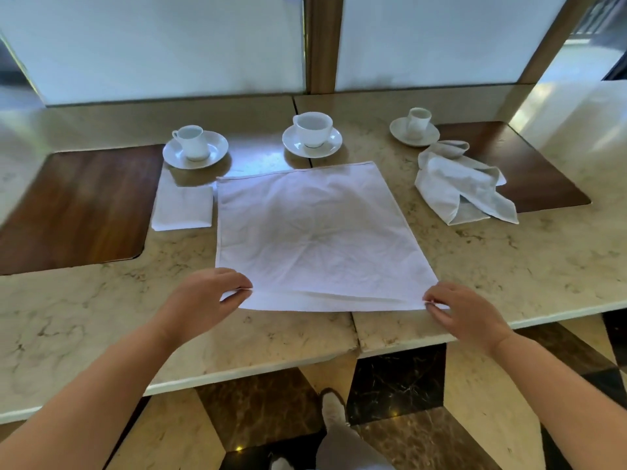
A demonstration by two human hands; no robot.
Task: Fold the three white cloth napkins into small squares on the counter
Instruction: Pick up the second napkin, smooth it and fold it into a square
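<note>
Now the left hand (pixel 203 296) and right hand (pixel 464 312) each pinched a near corner of the flat white cloth napkin (pixel 315 232), spread on the marble table (pixel 509 252), ready to fold it.

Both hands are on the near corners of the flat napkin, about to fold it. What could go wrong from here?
1. The left hand and right hand only pinch the corners of the flat napkin; a slip would skew the fold.
2. The far edge lies close to the middle cup and its saucer, so a long sweep could knock them.
3. The napkin is wrinkled, so the square may end up uneven beside the folded napkin.
</note>
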